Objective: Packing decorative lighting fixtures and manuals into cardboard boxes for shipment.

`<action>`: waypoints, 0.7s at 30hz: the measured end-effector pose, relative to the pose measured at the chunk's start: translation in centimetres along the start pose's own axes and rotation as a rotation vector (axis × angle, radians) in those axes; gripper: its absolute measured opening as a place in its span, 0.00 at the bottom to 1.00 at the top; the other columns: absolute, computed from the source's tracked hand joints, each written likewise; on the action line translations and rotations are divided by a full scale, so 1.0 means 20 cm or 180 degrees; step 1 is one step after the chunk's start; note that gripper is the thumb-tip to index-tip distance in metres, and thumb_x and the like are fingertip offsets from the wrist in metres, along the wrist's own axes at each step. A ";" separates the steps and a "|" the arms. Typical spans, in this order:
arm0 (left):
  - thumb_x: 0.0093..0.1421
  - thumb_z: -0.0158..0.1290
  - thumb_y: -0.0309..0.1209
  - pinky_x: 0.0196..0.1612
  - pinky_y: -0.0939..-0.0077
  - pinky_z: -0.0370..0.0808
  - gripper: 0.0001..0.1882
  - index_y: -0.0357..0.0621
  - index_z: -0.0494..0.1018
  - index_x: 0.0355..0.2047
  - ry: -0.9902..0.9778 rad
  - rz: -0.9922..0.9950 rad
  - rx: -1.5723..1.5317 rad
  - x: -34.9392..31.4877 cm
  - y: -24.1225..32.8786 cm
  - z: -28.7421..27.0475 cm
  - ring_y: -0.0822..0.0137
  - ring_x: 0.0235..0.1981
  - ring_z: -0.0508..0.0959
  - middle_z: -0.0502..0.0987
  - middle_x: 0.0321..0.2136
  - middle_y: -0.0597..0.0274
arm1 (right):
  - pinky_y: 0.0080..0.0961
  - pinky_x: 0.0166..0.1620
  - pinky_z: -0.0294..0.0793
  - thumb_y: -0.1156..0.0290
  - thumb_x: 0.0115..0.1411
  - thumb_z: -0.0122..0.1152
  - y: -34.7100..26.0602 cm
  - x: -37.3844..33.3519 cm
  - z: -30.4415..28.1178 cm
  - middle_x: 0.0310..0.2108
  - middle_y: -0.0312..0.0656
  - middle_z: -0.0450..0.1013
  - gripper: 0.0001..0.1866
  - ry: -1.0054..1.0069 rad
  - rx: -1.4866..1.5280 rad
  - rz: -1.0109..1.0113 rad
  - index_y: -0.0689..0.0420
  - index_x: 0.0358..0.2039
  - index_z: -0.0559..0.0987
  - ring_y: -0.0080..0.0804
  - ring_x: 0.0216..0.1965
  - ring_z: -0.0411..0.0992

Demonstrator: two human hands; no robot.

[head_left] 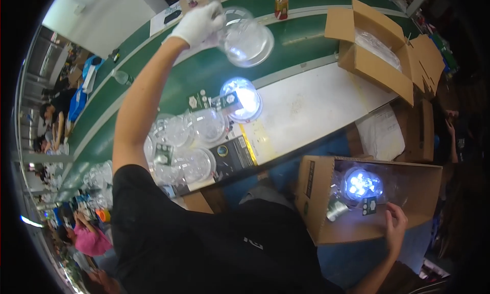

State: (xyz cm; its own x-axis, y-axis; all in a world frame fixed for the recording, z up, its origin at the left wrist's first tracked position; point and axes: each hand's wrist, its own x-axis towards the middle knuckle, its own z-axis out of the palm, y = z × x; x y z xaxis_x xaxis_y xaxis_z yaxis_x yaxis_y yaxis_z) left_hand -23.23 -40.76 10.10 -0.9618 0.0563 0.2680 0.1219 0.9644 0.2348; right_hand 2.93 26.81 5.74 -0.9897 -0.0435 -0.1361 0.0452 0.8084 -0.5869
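Note:
My left hand (200, 25), in a white glove, is raised over the green bench with its fingers closed at the edge of a clear round plastic piece (248, 43), slightly blurred. Below it a round clear light (241, 101) glows white on the bench, a green card (226, 101) beside it. My bare right hand (396, 224) reaches into an open cardboard box (317, 202), fingers apart and holding nothing visible. Inside that box, near the fingertips, lie another glowing round light (363, 185) and a green tag (369, 206).
Several clear round plastic pieces (208, 125) sit at the bench's left. Another open carton (375, 72) with clear plastic inside stands at the far right. A bottle of amber liquid (281, 6) is at the back. Other people (89, 238) work on the left.

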 end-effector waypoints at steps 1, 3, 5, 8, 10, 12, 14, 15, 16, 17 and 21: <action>0.64 0.49 0.40 0.41 0.57 0.76 0.15 0.40 0.71 0.39 0.0101 0.0116 -0.0051 -0.03 0.10 -0.06 0.46 0.33 0.80 0.79 0.30 0.46 | 0.30 0.47 0.74 0.77 0.60 0.58 -0.06 -0.05 0.00 0.44 0.47 0.78 0.13 0.0255 -0.0114 -0.0022 0.66 0.46 0.79 0.37 0.40 0.77; 0.66 0.49 0.40 0.39 0.63 0.76 0.15 0.39 0.71 0.38 0.0194 0.0063 -0.0226 -0.10 0.36 -0.18 0.55 0.30 0.81 0.78 0.27 0.51 | 0.35 0.51 0.73 0.78 0.58 0.59 -0.34 -0.14 -0.02 0.45 0.49 0.78 0.14 0.0133 0.0667 -0.0655 0.66 0.45 0.79 0.42 0.45 0.77; 0.64 0.45 0.52 0.39 0.55 0.73 0.21 0.46 0.74 0.35 0.0334 0.0003 0.0690 -0.25 0.67 -0.38 0.47 0.36 0.80 0.79 0.31 0.47 | 0.49 0.60 0.67 0.75 0.60 0.58 -0.43 -0.25 0.01 0.54 0.53 0.74 0.17 -0.1267 0.2504 -0.2074 0.62 0.50 0.79 0.51 0.57 0.71; 0.66 0.50 0.41 0.37 0.68 0.74 0.15 0.39 0.72 0.39 0.0240 -0.0262 -0.0636 -0.44 0.75 -0.39 0.65 0.29 0.77 0.75 0.25 0.55 | 0.54 0.66 0.59 0.66 0.66 0.58 -0.65 -0.28 0.15 0.56 0.55 0.72 0.15 -0.3215 0.2828 -0.3241 0.58 0.49 0.82 0.53 0.63 0.66; 0.66 0.51 0.41 0.35 0.71 0.73 0.16 0.38 0.72 0.39 0.0003 -0.0463 -0.0764 -0.62 0.84 -0.41 0.70 0.27 0.74 0.72 0.23 0.59 | 0.54 0.67 0.54 0.73 0.65 0.55 -0.69 -0.31 0.34 0.64 0.55 0.62 0.20 -0.3564 0.3231 -0.3284 0.60 0.57 0.75 0.53 0.68 0.58; 0.66 0.51 0.41 0.32 0.71 0.72 0.16 0.37 0.72 0.36 -0.0440 -0.0562 -0.0733 -0.71 0.97 -0.37 0.70 0.25 0.73 0.72 0.22 0.60 | 0.50 0.71 0.44 0.72 0.68 0.51 -0.73 -0.30 0.44 0.69 0.53 0.53 0.23 -0.3937 0.3564 -0.3295 0.59 0.63 0.68 0.53 0.73 0.47; 0.66 0.50 0.41 0.31 0.68 0.73 0.17 0.37 0.72 0.34 -0.0659 -0.0475 -0.0407 -0.87 1.02 -0.31 0.67 0.25 0.77 0.74 0.22 0.56 | 0.43 0.71 0.45 0.71 0.69 0.50 -0.76 -0.30 0.50 0.70 0.50 0.53 0.22 -0.4139 0.3844 -0.2815 0.59 0.63 0.67 0.48 0.73 0.46; 0.66 0.50 0.41 0.32 0.66 0.75 0.17 0.37 0.72 0.33 -0.0818 -0.0555 -0.0269 -0.96 1.01 -0.27 0.63 0.26 0.78 0.76 0.24 0.53 | 0.40 0.72 0.45 0.71 0.70 0.50 -0.76 -0.32 0.55 0.70 0.48 0.53 0.22 -0.4184 0.3976 -0.2295 0.58 0.63 0.67 0.45 0.73 0.46; 0.66 0.51 0.41 0.34 0.65 0.75 0.17 0.36 0.71 0.32 -0.0879 -0.0566 -0.0352 -1.04 1.03 -0.22 0.60 0.25 0.78 0.76 0.24 0.49 | 0.38 0.72 0.45 0.70 0.69 0.51 -0.78 -0.33 0.60 0.70 0.48 0.53 0.23 -0.4093 0.3904 -0.1956 0.57 0.64 0.66 0.43 0.73 0.47; 0.65 0.51 0.40 0.33 0.65 0.75 0.16 0.36 0.72 0.31 -0.0880 -0.0526 -0.0214 -1.12 1.03 -0.18 0.60 0.23 0.78 0.76 0.21 0.50 | 0.39 0.72 0.44 0.69 0.69 0.51 -0.78 -0.35 0.64 0.71 0.48 0.52 0.24 -0.4042 0.3739 -0.1937 0.58 0.64 0.66 0.43 0.74 0.46; 0.64 0.52 0.40 0.32 0.63 0.77 0.16 0.38 0.75 0.31 -0.1238 -0.1379 -0.0644 -1.37 0.97 0.00 0.54 0.23 0.81 0.77 0.20 0.48 | 0.42 0.72 0.45 0.70 0.66 0.55 -0.82 -0.39 0.79 0.70 0.48 0.54 0.25 -0.3738 0.3095 -0.2393 0.59 0.63 0.67 0.44 0.74 0.46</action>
State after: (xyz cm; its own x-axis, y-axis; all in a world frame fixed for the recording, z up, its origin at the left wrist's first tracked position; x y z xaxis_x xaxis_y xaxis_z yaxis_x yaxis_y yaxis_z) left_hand 5.50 -23.62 7.29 -0.9486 -0.2028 -0.2429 -0.2926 0.8547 0.4289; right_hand 12.01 4.62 3.87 -0.2239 -0.9601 0.1676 0.1496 -0.2038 -0.9675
